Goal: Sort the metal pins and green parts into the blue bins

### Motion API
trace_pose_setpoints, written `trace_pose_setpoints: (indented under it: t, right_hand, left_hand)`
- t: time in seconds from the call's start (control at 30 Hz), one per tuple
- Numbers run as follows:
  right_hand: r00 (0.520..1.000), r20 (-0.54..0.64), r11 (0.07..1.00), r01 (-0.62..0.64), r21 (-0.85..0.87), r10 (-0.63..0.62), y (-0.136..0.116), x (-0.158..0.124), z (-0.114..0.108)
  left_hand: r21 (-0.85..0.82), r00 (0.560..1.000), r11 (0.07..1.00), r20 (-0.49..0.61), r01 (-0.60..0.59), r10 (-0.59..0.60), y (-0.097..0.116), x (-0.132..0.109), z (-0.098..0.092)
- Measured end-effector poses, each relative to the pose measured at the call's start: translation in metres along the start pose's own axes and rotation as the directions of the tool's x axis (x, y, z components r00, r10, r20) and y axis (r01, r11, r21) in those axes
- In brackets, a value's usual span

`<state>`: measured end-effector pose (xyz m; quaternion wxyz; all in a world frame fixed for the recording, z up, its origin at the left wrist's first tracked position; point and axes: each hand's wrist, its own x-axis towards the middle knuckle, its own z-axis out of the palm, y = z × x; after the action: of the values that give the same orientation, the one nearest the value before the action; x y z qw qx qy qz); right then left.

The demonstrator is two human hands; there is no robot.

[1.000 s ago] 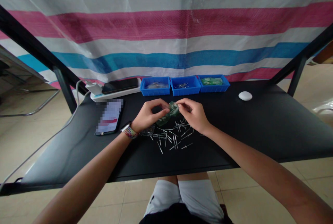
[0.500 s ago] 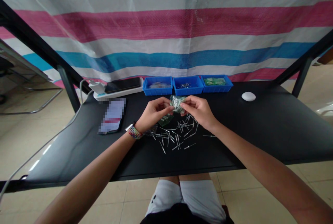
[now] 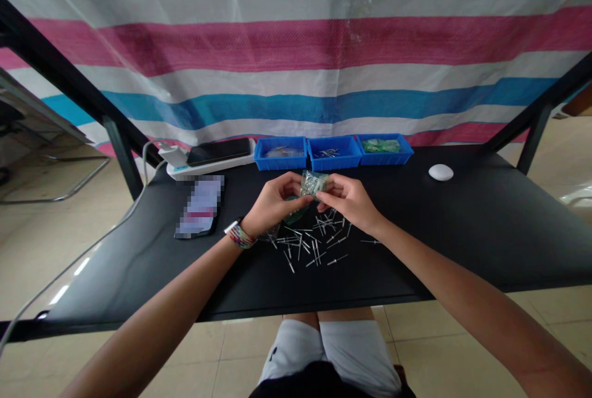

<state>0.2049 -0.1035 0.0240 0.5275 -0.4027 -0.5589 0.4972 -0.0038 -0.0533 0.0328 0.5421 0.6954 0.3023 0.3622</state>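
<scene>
Between both hands is a small clear greenish plastic bag (image 3: pixel 312 183) with pale and metallic pieces inside. My left hand (image 3: pixel 279 202) pinches its left side, thumb along the lower edge. Thumb and fingers of my right hand (image 3: pixel 350 198) grip the right side. Under the hands, a second green plastic bag (image 3: pixel 295 211) lies on the table, partly hidden by my left hand. Several silver pop rivets (image 3: pixel 316 251) are scattered on the black table just in front of the hands. Beside my left wrist lies a clear bag (image 3: pixel 272 235), mostly covered.
Three blue bins stand at the back: the left bin (image 3: pixel 281 162) holds clear bags, the middle bin (image 3: pixel 337 159) rivets, the right bin (image 3: pixel 387 157) green bags. A phone (image 3: pixel 201 207), a power strip (image 3: pixel 210 168) with another phone (image 3: pixel 218 151), and a white mouse (image 3: pixel 441 172) are on the table (image 3: pixel 485 231).
The bag and my right hand have shifted slightly left. My right thumb has slid lower across the bag, and the hands are closer together. The scattered rivets have not moved.
</scene>
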Motion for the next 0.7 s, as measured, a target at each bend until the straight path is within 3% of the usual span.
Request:
trace_pose_setpoints:
  t: [0.37, 0.7]
  right_hand:
    - [1.0, 0.022, 1.0, 0.006, 0.018, -0.006, -0.0052, -0.0018, -0.0004]
    - [0.998, 0.052, 1.0, -0.022, -0.019, 0.023, -0.0011, -0.002, -0.0014]
  left_hand:
    - [-0.081, 0.998, 0.997, 0.063, -0.017, 0.022, 0.0019, -0.0013, 0.0002]
    - [-0.01, 0.999, 1.0, 0.042, -0.021, 0.021, 0.002, -0.0019, 0.0017]
